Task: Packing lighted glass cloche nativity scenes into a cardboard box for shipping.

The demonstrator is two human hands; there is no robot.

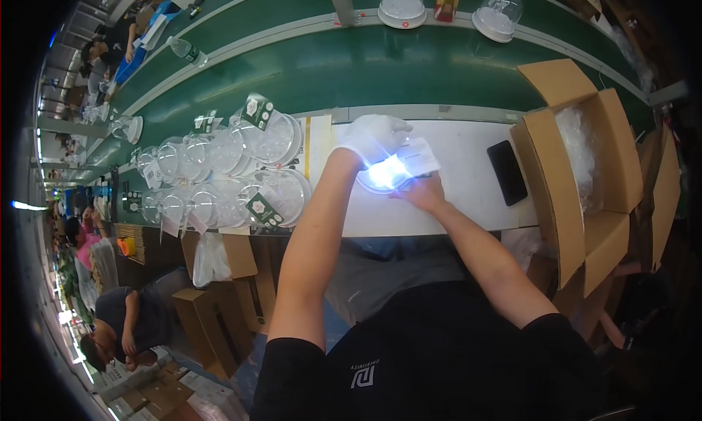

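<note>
A dome lamp [386, 174] glows bright white-blue over the pale work surface, and its glare hides most of its shape. My left hand [374, 137], in a white glove, is closed over its far left side. From the near right, my bare right hand [423, 192] grips the lamp's edge, its fingers partly hidden. A white card [420, 158] stands out from the lamp between my hands. To the left, several clear dome lamps [274, 139] with round white bases lie in two rows, some bearing dark green tags [263, 210].
A black phone [506, 173] lies right of my hands. Beside it stands an open cardboard box [548, 179] with clear plastic bags [578, 154] inside. On the far ledge are two domes [402, 8] and a bottle of amber liquid [447, 2]. Other people work at the left.
</note>
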